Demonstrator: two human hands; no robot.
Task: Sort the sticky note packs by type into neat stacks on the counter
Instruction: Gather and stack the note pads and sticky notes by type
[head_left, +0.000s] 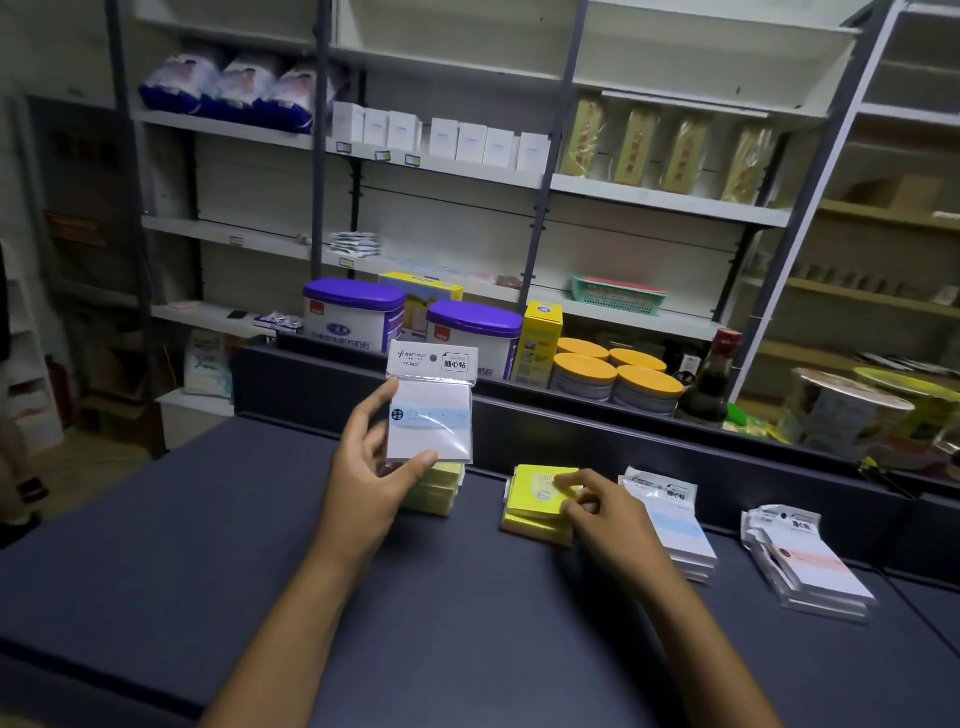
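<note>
My left hand holds a clear-wrapped white sticky note pack with a blue band upright above the dark counter, thumb under its lower edge. Behind that hand a yellow stack lies partly hidden. My right hand rests with curled fingers on the top pack of a second yellow stack. To the right lies a stack of blue-banded packs, and further right a stack of pink-banded packs.
A raised dark ledge borders the counter's far side. Beyond it stand purple-lidded tubs, orange-lidded tins, a yellow box and a dark bottle. Shelving with goods fills the background.
</note>
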